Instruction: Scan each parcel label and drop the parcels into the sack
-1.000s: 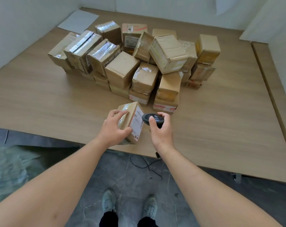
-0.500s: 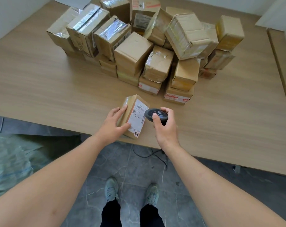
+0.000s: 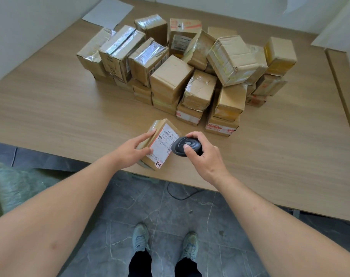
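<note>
My left hand (image 3: 133, 149) grips a small cardboard parcel (image 3: 160, 136) tilted up above the table's near edge, its white label (image 3: 163, 144) facing right. My right hand (image 3: 203, 154) holds a black handheld scanner (image 3: 182, 145), thumb on top, its front almost touching the label. A pile of several brown taped parcels (image 3: 190, 72) fills the middle of the wooden table (image 3: 60, 112). Part of a pale green sack (image 3: 16, 188) shows on the floor at the lower left.
A white sheet of paper (image 3: 109, 14) lies at the table's far left corner. The scanner's dark cable (image 3: 180, 193) hangs under the near table edge. My feet (image 3: 164, 242) stand on grey stone tiles. A second table edge (image 3: 344, 90) borders the right.
I have turned the parcel in my left hand so its label shows more fully. The scanner has stayed right beside the label. My head has shifted, so the view has moved.
</note>
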The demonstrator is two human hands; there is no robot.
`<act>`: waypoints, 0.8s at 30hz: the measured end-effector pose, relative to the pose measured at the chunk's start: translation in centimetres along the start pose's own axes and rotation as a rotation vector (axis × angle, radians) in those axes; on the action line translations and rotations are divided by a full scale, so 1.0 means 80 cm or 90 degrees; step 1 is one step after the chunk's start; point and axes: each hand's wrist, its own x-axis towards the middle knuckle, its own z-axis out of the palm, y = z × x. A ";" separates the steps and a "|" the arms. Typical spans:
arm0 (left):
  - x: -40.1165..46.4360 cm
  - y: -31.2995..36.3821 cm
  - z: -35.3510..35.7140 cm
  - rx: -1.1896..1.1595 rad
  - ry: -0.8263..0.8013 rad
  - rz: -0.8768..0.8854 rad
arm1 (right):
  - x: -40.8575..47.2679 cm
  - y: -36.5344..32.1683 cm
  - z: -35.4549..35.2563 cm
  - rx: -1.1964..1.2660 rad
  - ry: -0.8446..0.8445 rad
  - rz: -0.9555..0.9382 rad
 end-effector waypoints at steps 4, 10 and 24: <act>-0.014 0.008 -0.028 0.012 0.020 0.019 | 0.000 -0.021 -0.004 -0.013 -0.006 -0.010; -0.024 0.020 -0.066 0.010 0.015 0.036 | 0.001 -0.056 -0.006 -0.020 0.002 -0.039; -0.031 0.038 -0.127 0.052 0.036 0.073 | -0.001 -0.129 0.023 0.027 0.099 -0.054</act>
